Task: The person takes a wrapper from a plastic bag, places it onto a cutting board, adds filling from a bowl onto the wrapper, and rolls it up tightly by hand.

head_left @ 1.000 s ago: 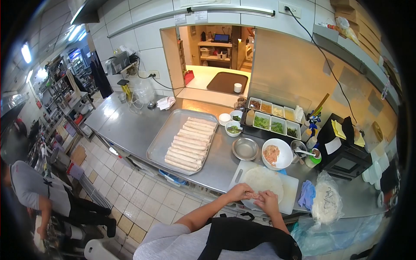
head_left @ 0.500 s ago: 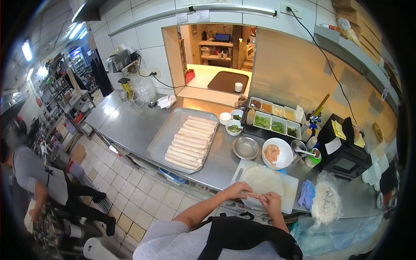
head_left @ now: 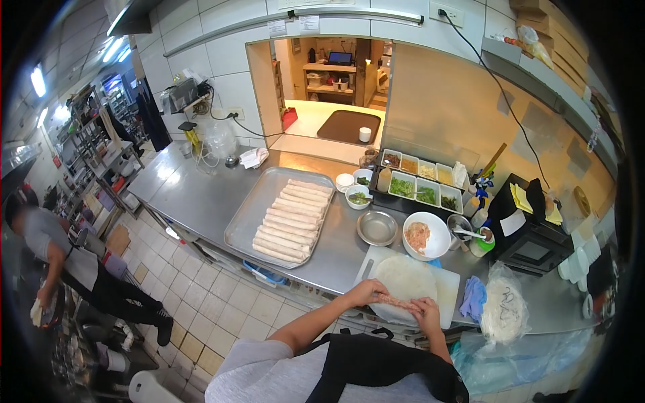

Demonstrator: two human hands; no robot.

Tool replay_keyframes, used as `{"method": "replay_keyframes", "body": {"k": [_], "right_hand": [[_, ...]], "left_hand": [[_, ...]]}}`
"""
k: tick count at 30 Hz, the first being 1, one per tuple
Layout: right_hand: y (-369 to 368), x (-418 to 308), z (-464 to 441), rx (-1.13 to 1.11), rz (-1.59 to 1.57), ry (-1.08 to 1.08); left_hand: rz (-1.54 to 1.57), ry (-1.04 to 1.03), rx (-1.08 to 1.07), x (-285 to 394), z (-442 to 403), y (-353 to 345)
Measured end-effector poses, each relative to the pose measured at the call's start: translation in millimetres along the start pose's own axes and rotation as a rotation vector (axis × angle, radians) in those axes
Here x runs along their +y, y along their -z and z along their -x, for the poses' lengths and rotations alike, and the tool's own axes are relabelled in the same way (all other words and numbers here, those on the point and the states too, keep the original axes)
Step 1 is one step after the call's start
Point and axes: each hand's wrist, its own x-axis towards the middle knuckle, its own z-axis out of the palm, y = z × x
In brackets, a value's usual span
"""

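A round, pale wrapper [head_left: 406,277] lies on the white cutting board [head_left: 449,290] in front of me. Across its near part runs a strip of pinkish minced filling [head_left: 398,303]. My left hand [head_left: 367,293] is closed, fingertips pinching the strip's left end. At the other end, my right hand [head_left: 425,313] is closed on the filling too. Just beyond the board stands a white bowl [head_left: 440,235] holding more minced filling [head_left: 416,236]. Left of that bowl is a metal bowl [head_left: 377,228].
A metal tray [head_left: 245,218] of long pale rolls [head_left: 290,221] sits to the left. Behind the bowls are several containers of toppings [head_left: 425,193]. Blue cloth [head_left: 474,299] and a plastic bag of pale wrappers [head_left: 504,305] lie right. Another person [head_left: 77,262] stands far left.
My hands have moved slightly apart along the strip, which looks a little longer. The view has shifted slightly. The other person at the left has changed posture and turned.
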Motion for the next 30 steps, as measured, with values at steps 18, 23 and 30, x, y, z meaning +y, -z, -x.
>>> {"method": "replay_keyframes", "body": {"k": [18, 23, 30], "right_hand": [[-52.5, -62.8, -43.2, -0.074, 0.2, 0.108], [-17.4, -41.3, -19.6, -0.013, 0.203, 0.072], [19.5, -7.9, 5.9, 0.027, 0.092, 0.011]], "left_hand": [[-0.053, 0.013, 0.063, -3.4, 7.1, -3.4], [-0.003, 0.001, 0.11, 0.2, 14.0, -4.9], [-0.046, -0.01, 0.14, -2.2, 14.9, -5.5]]}}
